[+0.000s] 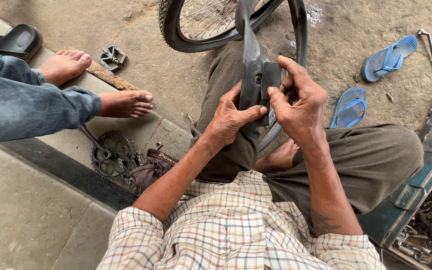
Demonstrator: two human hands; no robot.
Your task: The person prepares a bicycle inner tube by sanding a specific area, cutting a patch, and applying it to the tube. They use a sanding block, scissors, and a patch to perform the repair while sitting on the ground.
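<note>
Black rubber dominates the centre: a bicycle wheel (196, 25) stands at the far middle, and its inner tube (248, 55) is pulled out toward the seated person's lap. A dark rubber patch (271, 75) lies on the tube beside what looks like a small hole, though the view is too coarse to be sure. Left hand (231, 117) is clamped on the tube from below, thumb on top; right hand (301, 100) pinches the patch edge between thumb and forefinger. Judged from this, the patch is placed but not yet pressed flat, and the tube remains outside the tyre. Near right, a metal toolbox (411, 200); far right, blue sandals (388, 57); left, a chainring (112, 155).
</note>
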